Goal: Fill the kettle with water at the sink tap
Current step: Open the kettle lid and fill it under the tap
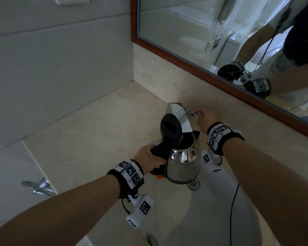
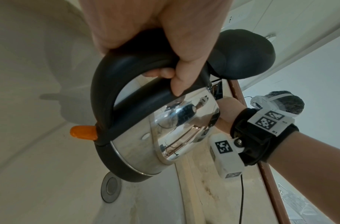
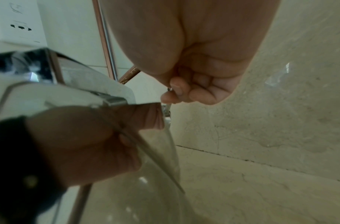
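A steel kettle (image 1: 183,162) (image 2: 165,128) with a black handle and an orange switch (image 2: 83,133) hangs over the sink basin (image 1: 212,201). My left hand (image 1: 149,155) (image 2: 155,37) grips its handle. Its black lid (image 1: 169,128) (image 2: 240,54) stands raised, and the mouth sits just under the angular chrome tap (image 1: 178,112) (image 3: 69,84). My right hand (image 1: 206,119) (image 3: 194,89) is behind the tap, fingers curled, pinching the thin chrome tap lever (image 1: 193,113) (image 3: 166,109). I cannot tell whether water is running.
The drain (image 1: 193,185) (image 2: 109,188) lies right below the kettle. A wood-framed mirror (image 1: 203,68) runs close behind the tap. Beige counter (image 1: 96,139) spreads to the left, with a chrome rail (image 1: 39,187) below its edge. A wall socket (image 3: 19,25) sits above.
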Available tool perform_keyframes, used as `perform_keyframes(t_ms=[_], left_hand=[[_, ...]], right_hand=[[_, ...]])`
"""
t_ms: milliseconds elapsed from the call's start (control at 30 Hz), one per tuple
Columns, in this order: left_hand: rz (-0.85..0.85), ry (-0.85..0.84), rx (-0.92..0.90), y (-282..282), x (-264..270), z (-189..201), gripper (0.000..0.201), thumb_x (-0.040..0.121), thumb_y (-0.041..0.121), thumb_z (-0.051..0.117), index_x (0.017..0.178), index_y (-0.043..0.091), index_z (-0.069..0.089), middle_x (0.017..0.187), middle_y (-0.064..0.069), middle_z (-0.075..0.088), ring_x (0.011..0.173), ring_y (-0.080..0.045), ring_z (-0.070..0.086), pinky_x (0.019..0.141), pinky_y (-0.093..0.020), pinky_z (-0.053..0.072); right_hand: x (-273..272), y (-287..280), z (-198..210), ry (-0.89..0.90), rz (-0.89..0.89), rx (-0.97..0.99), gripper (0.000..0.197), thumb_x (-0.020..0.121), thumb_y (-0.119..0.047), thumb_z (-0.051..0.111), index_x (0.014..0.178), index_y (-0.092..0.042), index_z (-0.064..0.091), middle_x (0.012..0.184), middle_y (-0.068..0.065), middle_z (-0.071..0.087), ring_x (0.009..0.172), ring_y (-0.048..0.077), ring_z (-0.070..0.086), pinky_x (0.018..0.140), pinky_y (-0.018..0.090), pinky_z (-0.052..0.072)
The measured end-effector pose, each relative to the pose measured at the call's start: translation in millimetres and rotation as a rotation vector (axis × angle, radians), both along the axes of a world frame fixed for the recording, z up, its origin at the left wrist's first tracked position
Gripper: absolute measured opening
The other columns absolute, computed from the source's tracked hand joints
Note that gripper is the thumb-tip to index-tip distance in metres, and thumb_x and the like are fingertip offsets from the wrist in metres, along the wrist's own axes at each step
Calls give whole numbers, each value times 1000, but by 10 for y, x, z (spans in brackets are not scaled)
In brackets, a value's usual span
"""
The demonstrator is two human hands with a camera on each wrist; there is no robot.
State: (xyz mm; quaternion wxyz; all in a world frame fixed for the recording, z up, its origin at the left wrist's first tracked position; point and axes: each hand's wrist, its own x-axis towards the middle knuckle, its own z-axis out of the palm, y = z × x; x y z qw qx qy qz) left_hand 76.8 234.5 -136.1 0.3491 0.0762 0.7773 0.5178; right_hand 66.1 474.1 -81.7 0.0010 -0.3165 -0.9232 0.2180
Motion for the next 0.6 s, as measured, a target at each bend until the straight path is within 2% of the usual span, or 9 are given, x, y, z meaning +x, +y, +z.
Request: perform_keyframes(t_ms=[133,333,433,600], left_hand=[[-7,8,-6,-6,-1,-5,25,70,7,74,83,25,64,91,-6,70,94,-28,68,89,-45,56],[-9,12,-4,-9,-1,-14,27,71,7,74,80,29,61,86,-1,68,93,-26,67,87,-41,57],[-10,14,-4,-9,4,-5,26,71,7,74,80,28,62,87,-3,69,93,-27,67,87,-42,57],[-3,21,-4,1,0,-14,26,71,6,74,80,27,61,84,-1,67,84,-22,65,80,-37,55]], right_hand=[[-3,1,2,-4,0,0,36,100,-14,32,126,-6,56,119,21,64,109,38,59,96,41,48],[-3,6,-3,-4,7,3,38,101,-14,31,129,-8,55,119,21,65,109,37,59,94,40,48],[-3,6,-5,-2,8,1,37,101,-14,31,129,-8,55,119,21,65,109,38,59,93,39,48],[-6,8,-5,-6,3,10,38,101,-16,30,129,-8,55,119,21,65,109,37,59,91,38,47]])
